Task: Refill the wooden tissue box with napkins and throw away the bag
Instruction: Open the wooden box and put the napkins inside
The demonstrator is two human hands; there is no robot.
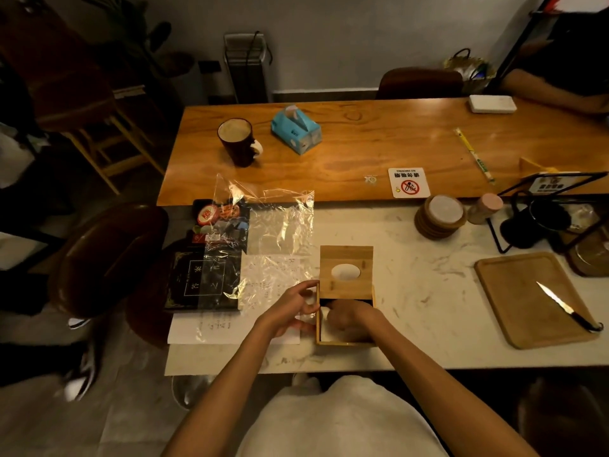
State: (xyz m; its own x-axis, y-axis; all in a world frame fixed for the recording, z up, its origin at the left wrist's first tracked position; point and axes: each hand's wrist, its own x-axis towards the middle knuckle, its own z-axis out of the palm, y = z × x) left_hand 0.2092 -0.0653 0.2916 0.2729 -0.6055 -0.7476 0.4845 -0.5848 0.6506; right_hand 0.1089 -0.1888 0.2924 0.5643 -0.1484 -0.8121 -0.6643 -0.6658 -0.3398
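Observation:
The wooden tissue box (342,342) stands on the white marble counter, its lid (346,270) with an oval hole slid back toward the far side. White napkins (324,324) lie inside the box. My right hand (346,316) is inside the box, fingers curled down on the napkins. My left hand (290,306) rests against the box's left wall with its fingers apart. The clear plastic bag (273,232) lies crumpled and empty to the left, over a dark menu and papers.
A wooden board (514,291) with a knife (566,308) lies at right. Stacked coasters (440,217), a black wire stand (540,212), a dark mug (239,141) and a blue tissue pack (296,128) sit farther back. Stools stand at left.

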